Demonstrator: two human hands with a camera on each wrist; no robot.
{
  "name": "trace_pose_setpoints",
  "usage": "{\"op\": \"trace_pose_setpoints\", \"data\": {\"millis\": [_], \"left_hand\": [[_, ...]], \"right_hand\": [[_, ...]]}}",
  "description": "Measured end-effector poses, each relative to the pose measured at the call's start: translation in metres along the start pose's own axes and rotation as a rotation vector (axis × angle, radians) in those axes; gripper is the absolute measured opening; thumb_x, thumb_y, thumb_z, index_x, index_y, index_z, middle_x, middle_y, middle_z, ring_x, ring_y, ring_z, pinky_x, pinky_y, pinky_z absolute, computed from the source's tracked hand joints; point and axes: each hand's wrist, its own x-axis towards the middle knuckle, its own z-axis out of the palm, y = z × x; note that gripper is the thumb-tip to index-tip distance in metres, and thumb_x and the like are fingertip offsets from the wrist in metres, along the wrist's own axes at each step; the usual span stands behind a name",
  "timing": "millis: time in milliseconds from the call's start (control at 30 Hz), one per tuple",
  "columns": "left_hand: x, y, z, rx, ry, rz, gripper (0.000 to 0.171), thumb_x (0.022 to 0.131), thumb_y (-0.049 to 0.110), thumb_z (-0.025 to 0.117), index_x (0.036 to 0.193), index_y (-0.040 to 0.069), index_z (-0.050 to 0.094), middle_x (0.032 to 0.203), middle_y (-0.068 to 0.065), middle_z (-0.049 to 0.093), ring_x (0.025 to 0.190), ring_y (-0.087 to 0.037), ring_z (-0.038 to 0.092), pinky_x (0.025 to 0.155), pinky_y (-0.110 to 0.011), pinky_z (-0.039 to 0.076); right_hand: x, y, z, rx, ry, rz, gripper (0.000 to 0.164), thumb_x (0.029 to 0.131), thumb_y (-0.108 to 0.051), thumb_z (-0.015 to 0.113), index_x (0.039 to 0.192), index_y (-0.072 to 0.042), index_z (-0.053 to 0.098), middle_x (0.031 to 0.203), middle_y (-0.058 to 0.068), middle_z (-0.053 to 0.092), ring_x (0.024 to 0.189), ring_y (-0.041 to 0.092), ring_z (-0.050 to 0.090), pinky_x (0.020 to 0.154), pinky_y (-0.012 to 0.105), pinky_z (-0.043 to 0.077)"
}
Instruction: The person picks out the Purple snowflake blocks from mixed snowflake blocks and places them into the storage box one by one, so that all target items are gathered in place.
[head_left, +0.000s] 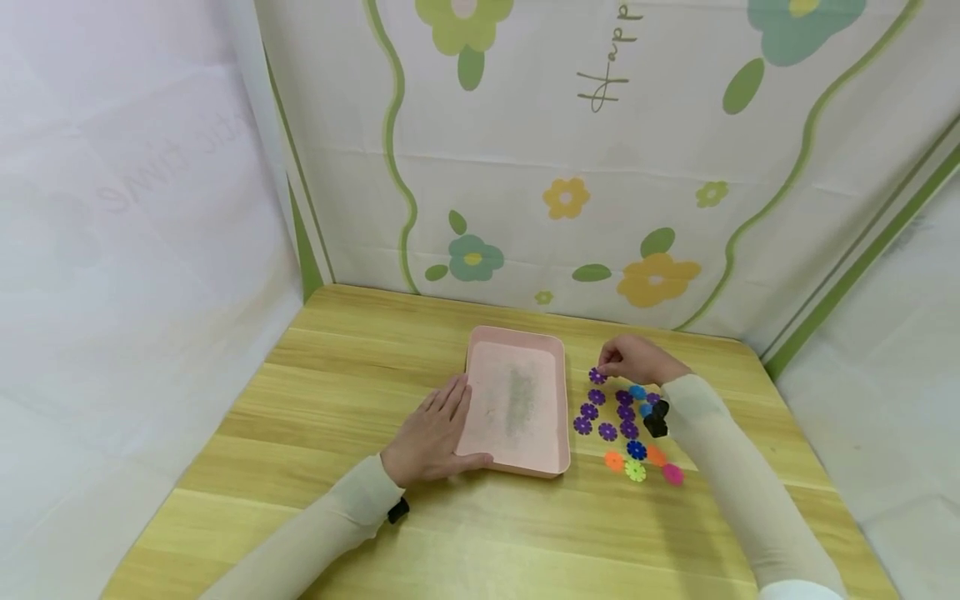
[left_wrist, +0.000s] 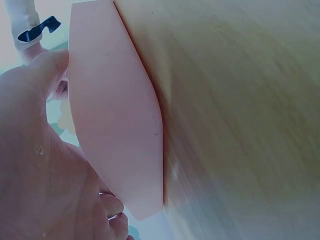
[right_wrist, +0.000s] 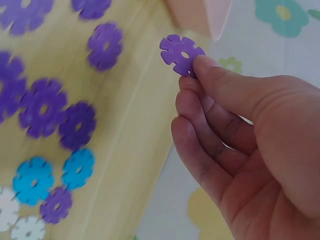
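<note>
My right hand [head_left: 637, 360] pinches a purple notched plastic disc, a snowflake building piece [right_wrist: 175, 52], between thumb and index finger. In the right wrist view this disc shows a small central hole and slots round its edge. Other purple discs [right_wrist: 43, 107] lie on the table below and beside that hand. My left hand [head_left: 429, 440] rests on the left side of a shallow pink tray [head_left: 487, 375], fingers straight along its rim and thumb at the near edge. Seen from the left wrist, the tray's outer wall [left_wrist: 115, 110] stands between hand and tabletop.
Blue discs [right_wrist: 34, 180] and white discs [right_wrist: 27, 228] lie among the purple ones. Nearer the person are a dark blue disc [head_left: 636, 450], orange [head_left: 614, 462], yellow-green [head_left: 635, 471] and pink discs [head_left: 672, 474]. A flower-printed cloth [head_left: 510, 167] hangs behind the wooden table [head_left: 480, 542].
</note>
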Motion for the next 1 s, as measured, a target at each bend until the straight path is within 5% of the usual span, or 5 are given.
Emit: {"op": "trace_pose_setpoints", "data": {"millis": [200, 600, 1000], "left_hand": [[-0.001, -0.003, 0.0, 0.001, -0.017, -0.012, 0.11, 0.097, 0.079, 0.049, 0.163, -0.007, 0.028, 0.174, -0.025, 0.021, 0.163, -0.04, 0.025, 0.13, -0.053, 0.032], [-0.001, -0.006, 0.003, -0.01, -0.009, -0.015, 0.114, 0.095, 0.08, 0.05, 0.163, -0.007, 0.027, 0.175, -0.025, 0.02, 0.163, -0.039, 0.025, 0.13, -0.053, 0.031], [-0.003, -0.003, 0.002, 0.028, -0.001, -0.002, 0.114, 0.094, 0.082, 0.049, 0.163, -0.007, 0.028, 0.174, -0.025, 0.022, 0.162, -0.038, 0.027, 0.129, -0.05, 0.034]], "right_hand": [[0.015, -0.03, -0.005, -0.022, 0.016, -0.075, 0.013, 0.104, -0.013, 0.067, 0.099, -0.007, 0.078, 0.093, 0.009, 0.077, 0.072, 0.014, 0.059, 0.069, 0.031, 0.051], [0.07, -0.083, 0.002, -0.014, 0.008, -0.135, 0.017, 0.105, -0.016, 0.067, 0.102, -0.005, 0.08, 0.1, 0.016, 0.08, 0.07, 0.013, 0.059, 0.065, 0.027, 0.048], [0.114, -0.108, 0.042, 0.156, 0.044, -0.031, 0.017, 0.103, -0.017, 0.07, 0.104, -0.004, 0.081, 0.098, 0.011, 0.08, 0.08, 0.014, 0.068, 0.068, 0.023, 0.054]]}}
